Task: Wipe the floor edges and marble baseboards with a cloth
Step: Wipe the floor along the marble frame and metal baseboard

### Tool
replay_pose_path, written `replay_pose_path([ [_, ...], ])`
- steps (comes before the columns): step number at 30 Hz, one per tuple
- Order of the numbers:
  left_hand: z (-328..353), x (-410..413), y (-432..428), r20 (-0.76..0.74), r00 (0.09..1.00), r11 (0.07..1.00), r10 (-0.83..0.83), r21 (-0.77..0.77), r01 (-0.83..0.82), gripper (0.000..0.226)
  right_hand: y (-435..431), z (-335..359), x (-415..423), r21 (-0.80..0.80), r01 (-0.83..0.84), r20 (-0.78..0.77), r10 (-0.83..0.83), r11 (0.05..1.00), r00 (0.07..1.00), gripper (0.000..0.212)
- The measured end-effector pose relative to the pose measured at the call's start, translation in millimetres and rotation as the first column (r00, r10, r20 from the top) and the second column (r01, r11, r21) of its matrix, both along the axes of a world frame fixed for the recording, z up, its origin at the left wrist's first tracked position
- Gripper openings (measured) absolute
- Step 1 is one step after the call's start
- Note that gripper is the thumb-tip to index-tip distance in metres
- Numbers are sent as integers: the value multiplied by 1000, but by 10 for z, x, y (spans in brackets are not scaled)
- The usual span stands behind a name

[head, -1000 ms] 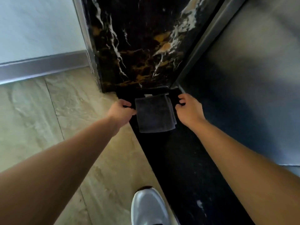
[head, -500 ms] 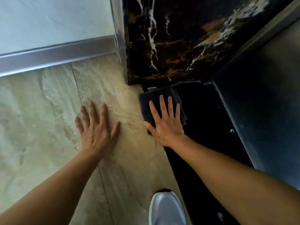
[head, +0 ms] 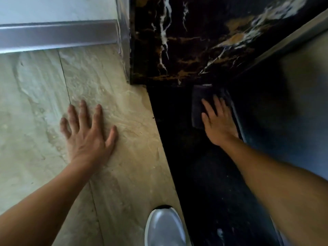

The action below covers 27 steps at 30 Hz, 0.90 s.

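Note:
A folded dark grey cloth [head: 197, 107] lies on the black marble floor strip [head: 177, 139], close to the foot of the black, gold-veined marble panel [head: 186, 41]. My right hand [head: 219, 123] presses flat on the cloth with its fingers spread, covering the cloth's right part. The cloth's right edge sits against the metal sill of the dark door surface [head: 292, 103]. My left hand [head: 87, 137] rests flat, fingers apart, on the beige tile floor [head: 35, 103] and holds nothing.
A grey metal baseboard [head: 53, 35] runs along the white wall at the top left and meets a metal corner trim [head: 124, 41]. My grey shoe toe [head: 164, 228] stands at the bottom, on the border between the beige tile and the black strip.
My right hand has slid the cloth to the right, from the beige tile border across the black strip to the door sill. My left hand stays planted flat on the tile.

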<state>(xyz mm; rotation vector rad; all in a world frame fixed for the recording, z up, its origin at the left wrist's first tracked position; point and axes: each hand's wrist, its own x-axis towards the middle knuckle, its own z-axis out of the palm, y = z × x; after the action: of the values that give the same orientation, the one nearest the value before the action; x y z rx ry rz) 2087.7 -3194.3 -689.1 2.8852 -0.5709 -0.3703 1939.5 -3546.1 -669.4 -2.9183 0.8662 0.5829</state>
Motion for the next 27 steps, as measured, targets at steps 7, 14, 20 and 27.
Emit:
replay_pose_path([
  [7,-2,-41,-66,8,1000,1000,8,11,-9,81,959,-134,538,37,309,109,-311,950,944,62],
  [14,-14,-38,-62,13,1000,1000,9,28,-9,81,1196,-87,657,133,-448,144,430,884,891,60],
  [20,-12,-42,-99,5,1000,998,19,53,-19,81,312,-99,126,20,318,59,-319,948,946,63],
  [27,-34,-28,-79,15,1000,998,-2,68,1,80,1576,-8,948,265,-301,50,298,916,953,62],
])
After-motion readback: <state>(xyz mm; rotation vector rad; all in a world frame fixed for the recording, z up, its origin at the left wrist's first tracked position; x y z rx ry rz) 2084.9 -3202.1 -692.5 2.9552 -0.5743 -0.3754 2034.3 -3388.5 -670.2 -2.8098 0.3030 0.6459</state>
